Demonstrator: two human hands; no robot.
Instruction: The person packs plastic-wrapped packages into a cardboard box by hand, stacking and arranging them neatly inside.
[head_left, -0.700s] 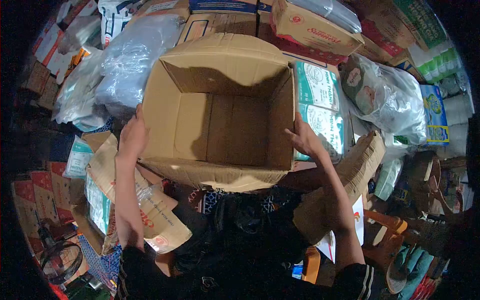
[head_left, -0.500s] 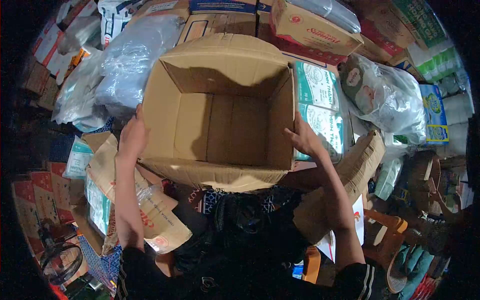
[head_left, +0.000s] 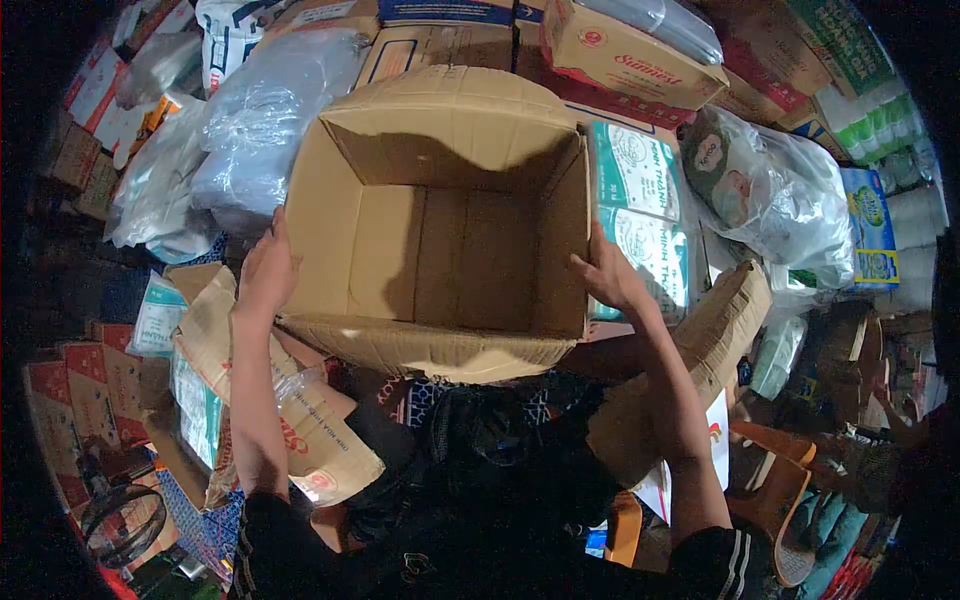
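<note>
An open cardboard box (head_left: pixel 385 245) is held in front of me, its inside facing up and bare, with shadow over the right part. My left hand (head_left: pixel 268 272) grips its left side, fingers against the outer wall. On the opposite side my right hand (head_left: pixel 612 275) holds the right wall, thumb and fingers partly hidden along the edge. Beside the right hand lie green-and-white packs (head_left: pixel 640 250) printed "Minh Thành". Below my left hand is a torn-open printed carton (head_left: pixel 325 440), partly behind my forearm.
Clear plastic-wrapped bundles (head_left: pixel 270 120) are piled at upper left. A Sunnest carton (head_left: pixel 640 65) stands at the back right, near a clear bag (head_left: pixel 780 200) of goods. A cardboard piece (head_left: pixel 725 325) leans by my right forearm. An orange chair (head_left: pixel 790 510) and a fan (head_left: pixel 122 525) stand low at the sides.
Both hands and the box are practically still. At the right, a dim shape now crosses part of the orange chair.
</note>
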